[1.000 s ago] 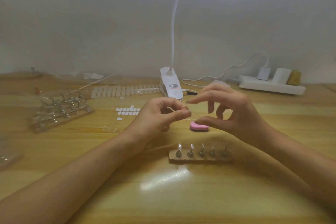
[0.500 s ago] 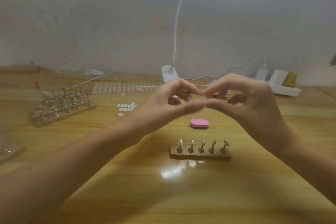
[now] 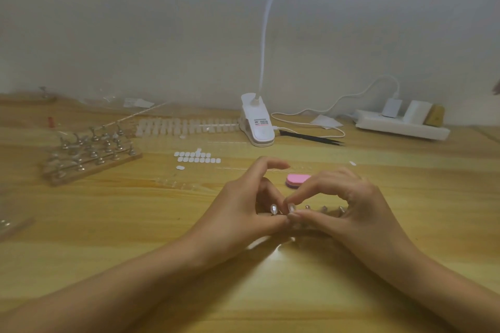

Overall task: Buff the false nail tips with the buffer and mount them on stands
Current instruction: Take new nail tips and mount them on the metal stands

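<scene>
Clear, glossy nail tips [image 3: 273, 209] sit atop stands [image 3: 323, 208].

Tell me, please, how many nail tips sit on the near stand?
2: first nail tip leftmost, second nail tip just right of it, at the right hand; others possibly hidden.

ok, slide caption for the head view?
Right hand pinches a false nail tip onto the stand, left hand at its end; pink buffer lies behind.

Open tabletop [image 3: 121, 224] lies between the rack of stands [image 3: 89, 154] and the left hand [image 3: 243, 205]; pink buffer [image 3: 297, 179], sticker dots [image 3: 197, 157] and lamp clamp [image 3: 257, 121] crowd behind.
</scene>
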Demonstrator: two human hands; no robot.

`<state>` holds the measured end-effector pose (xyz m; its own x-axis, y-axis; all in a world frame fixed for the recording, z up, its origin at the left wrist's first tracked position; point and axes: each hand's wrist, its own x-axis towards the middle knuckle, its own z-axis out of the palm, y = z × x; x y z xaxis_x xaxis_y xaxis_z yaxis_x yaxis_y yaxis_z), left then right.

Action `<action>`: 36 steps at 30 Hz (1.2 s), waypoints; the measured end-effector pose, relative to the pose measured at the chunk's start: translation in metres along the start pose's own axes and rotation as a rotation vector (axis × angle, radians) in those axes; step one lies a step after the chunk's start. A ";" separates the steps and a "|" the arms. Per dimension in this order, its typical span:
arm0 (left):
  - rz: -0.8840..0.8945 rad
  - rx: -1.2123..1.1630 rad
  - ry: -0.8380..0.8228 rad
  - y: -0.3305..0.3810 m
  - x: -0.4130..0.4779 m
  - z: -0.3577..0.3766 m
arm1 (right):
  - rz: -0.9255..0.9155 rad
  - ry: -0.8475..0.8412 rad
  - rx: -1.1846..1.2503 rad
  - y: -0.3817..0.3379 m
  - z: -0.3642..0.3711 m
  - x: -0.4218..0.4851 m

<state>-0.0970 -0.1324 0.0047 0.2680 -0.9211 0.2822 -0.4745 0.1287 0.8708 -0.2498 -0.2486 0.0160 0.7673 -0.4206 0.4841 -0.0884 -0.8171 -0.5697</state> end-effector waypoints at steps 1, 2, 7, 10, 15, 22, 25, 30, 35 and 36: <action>-0.002 0.001 0.009 0.000 0.000 0.000 | -0.004 0.002 -0.004 0.000 0.000 0.000; -0.007 0.001 0.016 0.000 0.000 0.000 | -0.005 0.005 -0.004 0.000 0.000 0.000; -0.024 -0.001 0.023 0.001 0.001 0.000 | 0.002 0.027 -0.002 0.001 0.001 -0.001; -0.020 -0.013 0.033 0.000 0.000 0.001 | 0.006 0.035 -0.030 0.001 0.003 -0.003; 0.003 0.002 0.053 0.001 -0.001 0.002 | 0.053 0.028 -0.017 0.002 0.004 -0.004; 0.022 0.005 0.040 -0.001 -0.001 0.003 | 0.152 -0.127 0.136 0.000 0.000 0.008; 0.016 0.054 0.000 -0.001 0.001 -0.001 | 0.165 -0.202 0.196 0.000 -0.007 0.013; -0.146 -0.083 -0.239 0.003 0.019 -0.032 | 0.163 -0.110 0.141 0.030 -0.054 0.045; -0.087 0.367 -0.061 0.001 0.064 -0.035 | 0.275 -0.285 -0.258 0.077 -0.037 0.072; -0.059 0.495 -0.073 -0.002 0.074 -0.029 | 0.265 -0.272 -0.293 0.081 -0.029 0.073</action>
<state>-0.0518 -0.1897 0.0359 0.2553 -0.9471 0.1945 -0.8059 -0.0974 0.5839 -0.2195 -0.3571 0.0249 0.8289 -0.5432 0.1340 -0.4489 -0.7886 -0.4202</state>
